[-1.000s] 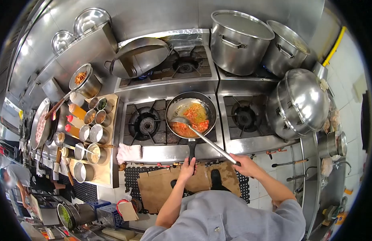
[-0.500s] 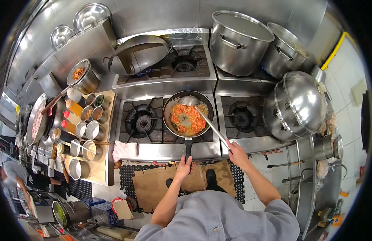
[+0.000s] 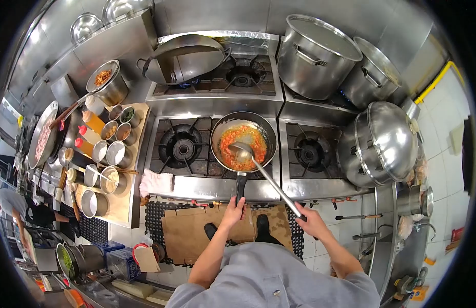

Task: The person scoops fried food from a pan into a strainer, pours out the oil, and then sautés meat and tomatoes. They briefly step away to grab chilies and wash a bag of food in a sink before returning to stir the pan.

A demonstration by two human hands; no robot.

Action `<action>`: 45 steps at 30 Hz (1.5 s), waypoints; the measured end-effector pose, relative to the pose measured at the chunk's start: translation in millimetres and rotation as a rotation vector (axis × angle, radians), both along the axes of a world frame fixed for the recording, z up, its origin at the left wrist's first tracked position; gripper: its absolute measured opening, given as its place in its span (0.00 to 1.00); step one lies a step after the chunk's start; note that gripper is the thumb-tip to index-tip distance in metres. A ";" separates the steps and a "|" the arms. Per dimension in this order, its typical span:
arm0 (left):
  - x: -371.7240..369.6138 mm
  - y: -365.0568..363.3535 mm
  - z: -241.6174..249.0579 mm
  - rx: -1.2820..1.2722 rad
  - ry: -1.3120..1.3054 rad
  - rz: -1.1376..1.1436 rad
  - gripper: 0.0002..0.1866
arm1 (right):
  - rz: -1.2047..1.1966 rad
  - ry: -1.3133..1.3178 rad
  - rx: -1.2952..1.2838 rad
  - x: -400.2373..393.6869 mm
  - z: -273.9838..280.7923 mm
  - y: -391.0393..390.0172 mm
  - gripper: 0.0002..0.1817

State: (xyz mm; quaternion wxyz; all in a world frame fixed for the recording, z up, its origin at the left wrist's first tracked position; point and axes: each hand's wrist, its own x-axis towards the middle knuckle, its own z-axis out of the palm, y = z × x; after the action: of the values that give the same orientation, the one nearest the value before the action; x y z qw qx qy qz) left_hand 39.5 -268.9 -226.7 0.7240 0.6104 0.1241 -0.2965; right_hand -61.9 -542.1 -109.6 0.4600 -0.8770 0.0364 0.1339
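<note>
A dark frying pan (image 3: pixel 268 134) sits on the front middle burner, its handle toward me. My left hand (image 3: pixel 234 210) is wrapped round the black pan handle. Chopped orange-red food that looks like tomato (image 3: pixel 242 132) covers the pan bottom in a wet layer. In my right hand (image 3: pixel 312 223) is the long handle of a metal ladle (image 3: pixel 271 182), the fingers closed near its dark end. The ladle's bowl lies in the food at the near part of the pan.
Behind stand a wok (image 3: pixel 189 59) and a tall stockpot (image 3: pixel 320 61). A large domed metal vessel (image 3: pixel 383 143) is at right. Seasoning tins (image 3: pixel 118 154) and squeeze bottles (image 3: pixel 94 123) crowd the left counter, beside a pink cloth (image 3: pixel 156 183). Another person (image 3: pixel 14 203) works far left.
The ladle's bowl has come from the pan's far side down into the near part of the food. My right hand has drawn back toward me; the left still grips the handle.
</note>
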 end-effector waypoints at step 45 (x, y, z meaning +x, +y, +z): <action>-2.6 -1.6 12.3 0.082 -0.035 0.023 0.22 | -0.134 0.393 0.149 16.0 33.6 41.6 0.34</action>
State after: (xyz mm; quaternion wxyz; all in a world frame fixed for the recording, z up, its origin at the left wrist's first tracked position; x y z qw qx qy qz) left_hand 36.8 -270.4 -214.4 0.7037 0.6433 0.1305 -0.2720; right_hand -45.9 -500.5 -76.0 0.5155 -0.7932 0.1738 0.2737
